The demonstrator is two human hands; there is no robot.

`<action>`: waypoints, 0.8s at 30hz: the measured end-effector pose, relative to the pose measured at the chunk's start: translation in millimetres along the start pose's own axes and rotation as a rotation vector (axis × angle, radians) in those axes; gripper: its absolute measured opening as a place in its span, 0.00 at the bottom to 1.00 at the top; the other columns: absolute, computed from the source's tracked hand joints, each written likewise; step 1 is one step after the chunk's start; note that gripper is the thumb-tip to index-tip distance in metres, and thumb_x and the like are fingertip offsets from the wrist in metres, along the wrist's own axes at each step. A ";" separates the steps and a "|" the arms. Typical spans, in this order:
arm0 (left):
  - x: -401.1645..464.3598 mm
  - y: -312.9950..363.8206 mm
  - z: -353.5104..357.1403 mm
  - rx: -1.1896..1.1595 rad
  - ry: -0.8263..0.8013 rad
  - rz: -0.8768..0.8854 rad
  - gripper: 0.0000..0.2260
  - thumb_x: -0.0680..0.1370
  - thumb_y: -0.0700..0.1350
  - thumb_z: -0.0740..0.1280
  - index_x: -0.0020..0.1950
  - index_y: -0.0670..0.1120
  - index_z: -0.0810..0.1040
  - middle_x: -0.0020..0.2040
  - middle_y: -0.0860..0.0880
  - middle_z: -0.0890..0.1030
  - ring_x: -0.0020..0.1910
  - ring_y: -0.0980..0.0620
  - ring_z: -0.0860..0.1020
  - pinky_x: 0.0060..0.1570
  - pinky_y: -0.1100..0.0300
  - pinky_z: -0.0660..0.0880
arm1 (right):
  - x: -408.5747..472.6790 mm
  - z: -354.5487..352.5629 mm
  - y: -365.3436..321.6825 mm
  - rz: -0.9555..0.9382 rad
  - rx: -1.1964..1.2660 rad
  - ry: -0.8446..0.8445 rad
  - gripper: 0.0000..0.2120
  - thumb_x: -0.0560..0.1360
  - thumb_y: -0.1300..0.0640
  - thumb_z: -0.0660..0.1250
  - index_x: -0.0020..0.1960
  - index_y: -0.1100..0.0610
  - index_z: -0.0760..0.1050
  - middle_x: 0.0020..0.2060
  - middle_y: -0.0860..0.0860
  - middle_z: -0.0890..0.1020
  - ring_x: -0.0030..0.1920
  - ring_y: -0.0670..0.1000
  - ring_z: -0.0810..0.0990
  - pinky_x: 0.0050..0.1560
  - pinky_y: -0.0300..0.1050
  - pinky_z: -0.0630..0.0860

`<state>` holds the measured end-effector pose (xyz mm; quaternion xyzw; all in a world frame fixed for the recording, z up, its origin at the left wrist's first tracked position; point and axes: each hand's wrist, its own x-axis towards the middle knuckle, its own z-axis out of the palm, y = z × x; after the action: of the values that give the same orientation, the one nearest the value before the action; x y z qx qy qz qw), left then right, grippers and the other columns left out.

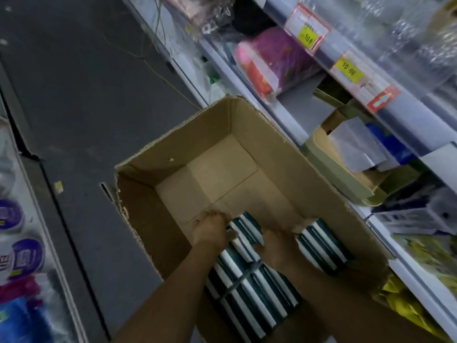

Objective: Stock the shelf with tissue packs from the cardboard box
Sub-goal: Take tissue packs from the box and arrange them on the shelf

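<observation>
Inside the cardboard box (247, 154), at its near end, our left hand (210, 231) curls its grip around one bundle of tissue packs (243, 276), our right hand (274, 251) grips beside another bundle (321, 243), and the shelf (291, 112) stands just right of the box.

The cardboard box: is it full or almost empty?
Mostly empty. The cardboard box shows bare bottom at its far end; striped tissue packs remain only near the hands.

Bare floor fills the cardboard box's (222, 174) upper half; tissue packs (249, 288) crowd its lower end; shelf edge (284, 115) hems the right.
</observation>
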<state>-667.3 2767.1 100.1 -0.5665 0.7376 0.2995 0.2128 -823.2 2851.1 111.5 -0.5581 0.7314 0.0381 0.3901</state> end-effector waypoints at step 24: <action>-167.5 121.3 -85.0 -1.683 -0.067 0.171 0.11 0.79 0.41 0.66 0.62 0.42 0.77 0.50 0.42 0.85 0.42 0.47 0.85 0.34 0.59 0.80 | -177.9 -117.3 22.0 -0.015 0.769 0.611 0.12 0.80 0.55 0.63 0.64 0.52 0.73 0.58 0.48 0.76 0.59 0.48 0.77 0.57 0.41 0.74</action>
<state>-737.2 2849.3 295.9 -0.4690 0.3025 0.7806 -0.2815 -890.9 2941.6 293.5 -0.3645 0.7696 -0.4029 0.3357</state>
